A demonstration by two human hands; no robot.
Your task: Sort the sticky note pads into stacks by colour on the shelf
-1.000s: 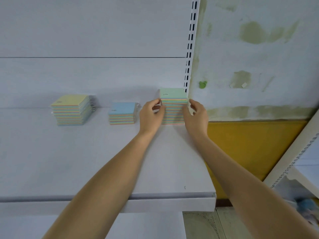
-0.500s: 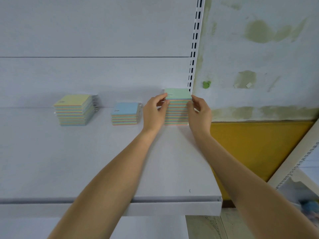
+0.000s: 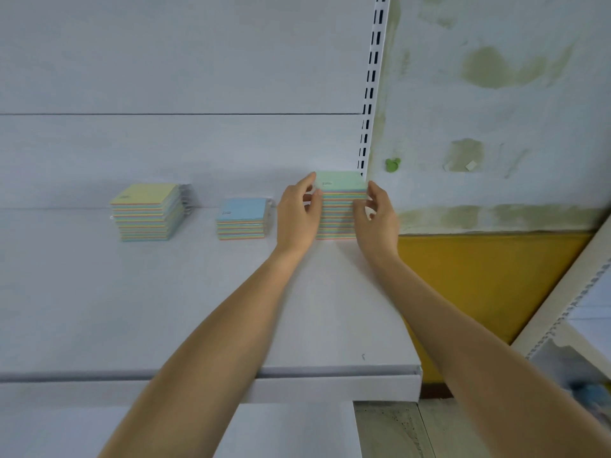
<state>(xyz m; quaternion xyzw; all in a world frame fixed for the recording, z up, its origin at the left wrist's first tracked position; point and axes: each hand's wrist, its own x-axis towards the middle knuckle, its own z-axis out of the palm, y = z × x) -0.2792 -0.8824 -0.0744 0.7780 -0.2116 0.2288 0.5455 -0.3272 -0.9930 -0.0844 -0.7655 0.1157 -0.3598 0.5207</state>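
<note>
Three stacks of sticky note pads stand at the back of the white shelf (image 3: 165,309). The yellow-topped stack (image 3: 147,213) is at the left, the short blue-topped stack (image 3: 242,219) in the middle, and the tall green-topped stack (image 3: 340,196) at the right, next to the slotted upright. My left hand (image 3: 297,216) presses the green stack's left side, thumb and fingers curled at its upper pads. My right hand (image 3: 378,219) sits at its right side, fingers touching the upper pads. The lower front of that stack is partly hidden by my hands.
A white slotted upright (image 3: 372,87) rises right behind the green stack. Beyond it is a stained wall with a small green clip (image 3: 392,165) and a yellow panel (image 3: 489,282). The shelf's front edge (image 3: 330,388) runs across below; another shelving unit (image 3: 578,309) stands at far right.
Both hands stayed at the green-topped stack, shifting slightly higher along its sides. The view has drifted a little; the stacks have not moved.
</note>
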